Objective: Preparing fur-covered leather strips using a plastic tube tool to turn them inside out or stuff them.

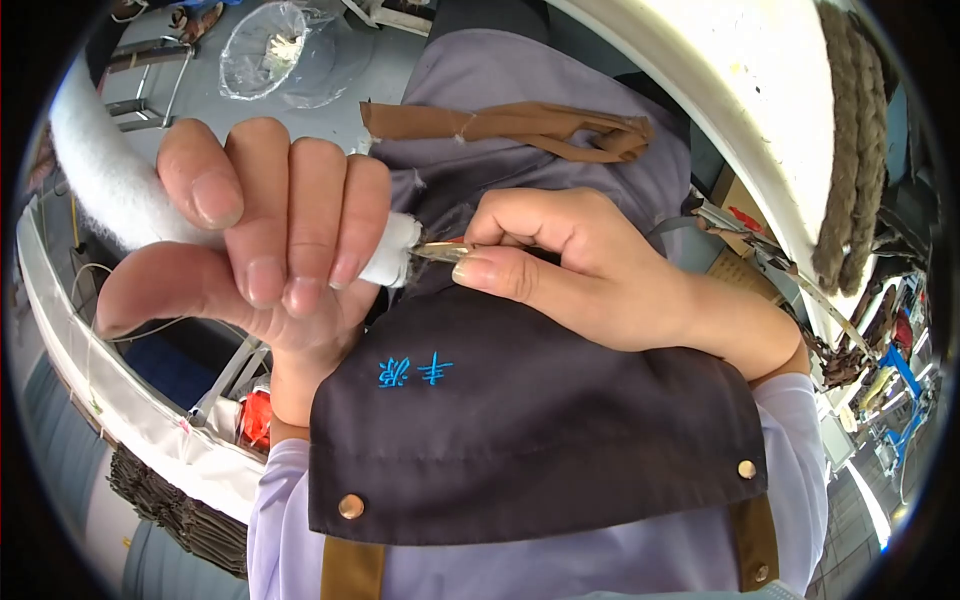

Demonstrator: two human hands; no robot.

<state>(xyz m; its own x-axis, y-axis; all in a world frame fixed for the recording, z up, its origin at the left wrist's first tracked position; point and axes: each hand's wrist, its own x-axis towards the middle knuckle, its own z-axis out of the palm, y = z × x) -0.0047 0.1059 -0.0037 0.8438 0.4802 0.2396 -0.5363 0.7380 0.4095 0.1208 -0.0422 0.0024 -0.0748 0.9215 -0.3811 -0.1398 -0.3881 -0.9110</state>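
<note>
My left hand (300,225) is curled around a fluffy white fur roll (112,184). One part of the roll runs off to the upper left, and its blunt end pokes out past my little finger. My right hand (577,262) pinches a small pointed metal tool (442,251) between thumb and forefinger. The tool's tip is at the dark-fringed end of the roll; whether it enters the material cannot be seen. The rest of the tool is hidden in my palm. Below the hands spreads a dark apron (540,427) bearing blue stitched writing.
A brown fabric strip (510,127) lies over my lap. On the floor stands a clear plastic bag (262,52) with pale scraps, near a metal-framed stool (150,82). To the right, a white table (750,67) carries brown fur strips (847,150). A white-edged surface (142,420) is at left.
</note>
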